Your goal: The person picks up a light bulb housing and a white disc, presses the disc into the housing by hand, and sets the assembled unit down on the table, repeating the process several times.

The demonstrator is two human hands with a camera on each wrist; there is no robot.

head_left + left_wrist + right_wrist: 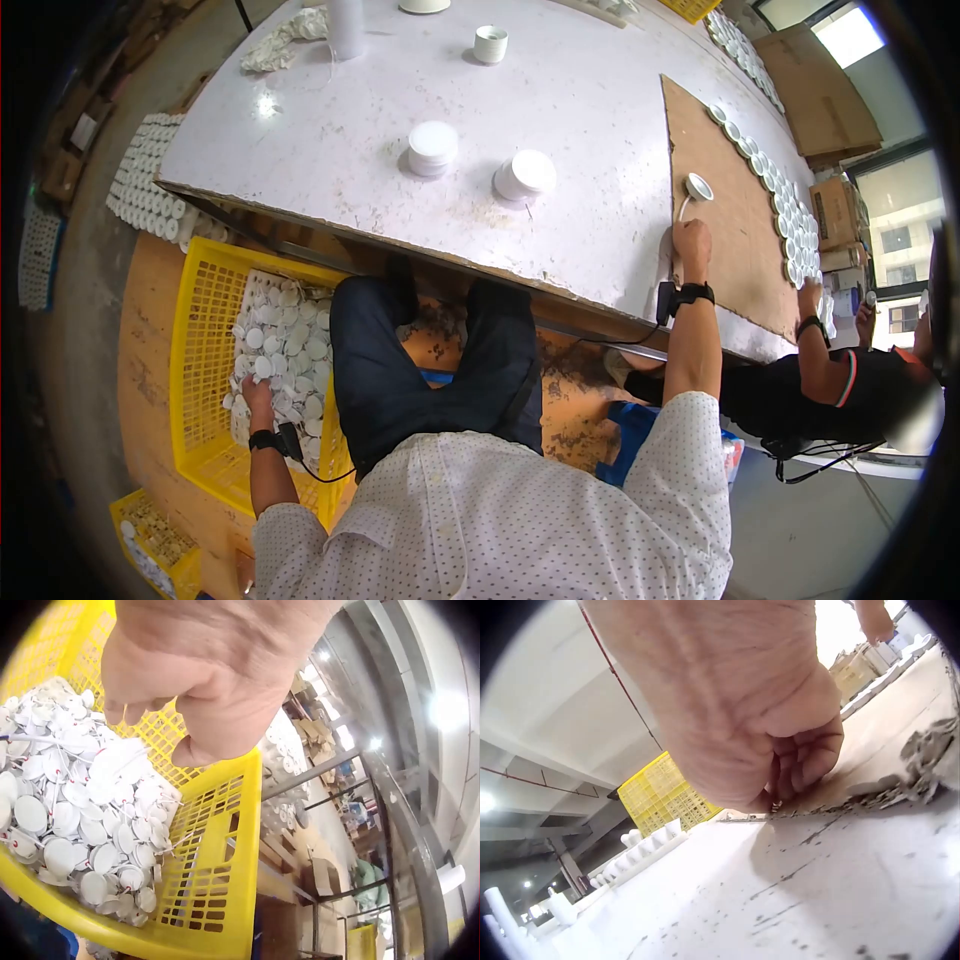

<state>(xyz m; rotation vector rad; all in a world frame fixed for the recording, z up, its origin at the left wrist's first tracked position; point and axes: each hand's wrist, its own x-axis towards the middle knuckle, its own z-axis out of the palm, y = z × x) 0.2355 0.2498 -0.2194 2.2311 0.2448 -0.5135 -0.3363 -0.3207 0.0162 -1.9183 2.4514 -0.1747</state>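
Observation:
My left hand reaches down into a yellow plastic basket, its fingertips right at a pile of white round discs with thin leads. In the left wrist view, the thumb stands apart from the loosely bent fingers above the discs. Over on the table, my right hand has curled fingers at the edge of a brown cardboard sheet. It pinches the white cord of a small round white lamp fitting, which lies on the cardboard just beyond the fingers. The fingertips are partly hidden in the right wrist view.
Two stacks of white discs and a white cup-shaped piece stand on the white table. Rows of white round fittings line the cardboard's far side. Another person works at the right. More white pieces fill a rack at left.

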